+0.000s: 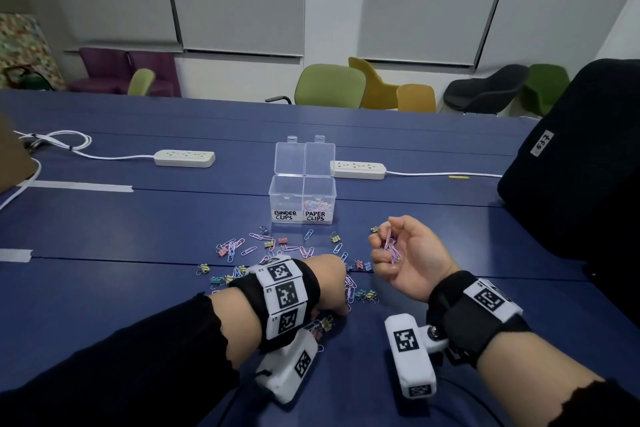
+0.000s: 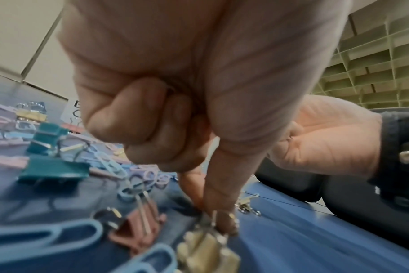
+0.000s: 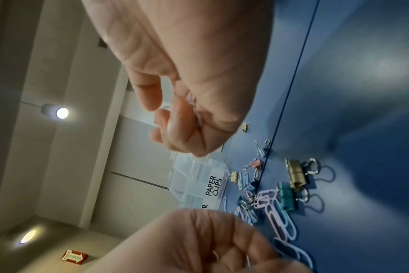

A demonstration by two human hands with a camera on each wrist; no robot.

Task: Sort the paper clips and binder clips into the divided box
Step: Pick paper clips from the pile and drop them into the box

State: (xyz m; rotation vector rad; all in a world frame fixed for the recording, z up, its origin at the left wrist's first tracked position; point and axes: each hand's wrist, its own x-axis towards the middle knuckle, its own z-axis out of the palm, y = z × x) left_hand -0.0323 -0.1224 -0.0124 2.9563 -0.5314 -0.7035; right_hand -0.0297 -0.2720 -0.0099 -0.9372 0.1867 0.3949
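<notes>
The clear divided box (image 1: 301,199) stands open mid-table, labelled BINDER CLIPS on the left and PAPER CLIPS on the right. Pink paper clips (image 1: 317,206) lie in the right compartment. Loose pastel paper clips and binder clips (image 1: 277,248) are scattered in front of the box. My left hand (image 1: 341,310) reaches down into the near pile. In the left wrist view its thumb and forefinger (image 2: 220,219) pinch the wire handle of a yellow binder clip (image 2: 208,249). My right hand (image 1: 384,246) is turned palm up to the right of the pile, fingers curled round a bunch of pink paper clips (image 1: 392,248).
Two white power strips (image 1: 184,158) (image 1: 358,170) lie behind the box with their cables. A black bag (image 1: 575,163) fills the table's right side. Grey tape strips (image 1: 79,187) mark the left. Chairs stand beyond the far edge.
</notes>
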